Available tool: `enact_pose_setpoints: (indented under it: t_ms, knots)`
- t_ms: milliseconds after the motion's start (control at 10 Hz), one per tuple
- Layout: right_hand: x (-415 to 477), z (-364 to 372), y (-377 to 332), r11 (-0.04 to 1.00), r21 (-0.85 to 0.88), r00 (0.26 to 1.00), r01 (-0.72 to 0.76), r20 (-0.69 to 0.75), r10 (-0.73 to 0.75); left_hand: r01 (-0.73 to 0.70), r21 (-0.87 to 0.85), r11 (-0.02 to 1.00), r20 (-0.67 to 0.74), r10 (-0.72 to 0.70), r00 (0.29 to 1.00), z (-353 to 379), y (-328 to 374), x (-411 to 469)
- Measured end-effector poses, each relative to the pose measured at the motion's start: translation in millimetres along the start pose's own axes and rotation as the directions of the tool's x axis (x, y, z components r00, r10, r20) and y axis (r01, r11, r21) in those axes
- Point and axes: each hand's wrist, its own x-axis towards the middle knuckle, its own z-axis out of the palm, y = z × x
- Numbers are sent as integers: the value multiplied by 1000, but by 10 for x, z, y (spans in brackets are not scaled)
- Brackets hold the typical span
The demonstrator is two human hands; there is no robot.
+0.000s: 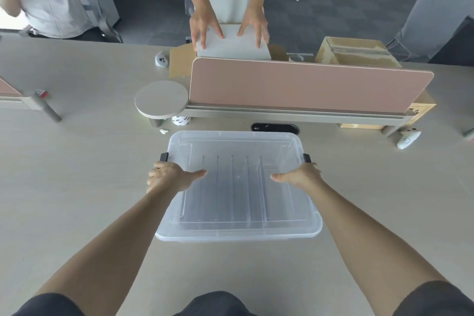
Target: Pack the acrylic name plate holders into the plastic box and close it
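Note:
A clear plastic box sits on the beige table in front of me with its see-through lid on top. Through the lid I see several acrylic name plate holders standing in a row inside. My left hand grips the box's left edge just below the black left latch, thumb lying on the lid. My right hand grips the right edge below the black right latch, thumb on the lid too.
A pink divider screen runs across the table behind the box, with a round shelf at its left end. Beyond it a person's hands rest on a white box. Cardboard boxes and white controllers lie nearby.

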Motion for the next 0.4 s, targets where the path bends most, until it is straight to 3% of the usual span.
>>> enact_pose_setpoints:
  t_ms: [100,200,300,400]
  knots:
    - [-11,26,-46,988,-134,996,78,-27,-83,-17,107,994,15,15,1000,33,56,106]
    - [-57,-19,-122,981,-185,997,66,-16,-70,-14,94,995,-18,16,1000,58,94,26]
    - [-60,5,-79,987,-146,998,66,2,-67,-29,109,994,-93,39,995,77,122,-169]
    - [-157,-87,-41,986,-128,994,108,20,-106,-177,202,963,-234,223,946,189,74,-413]
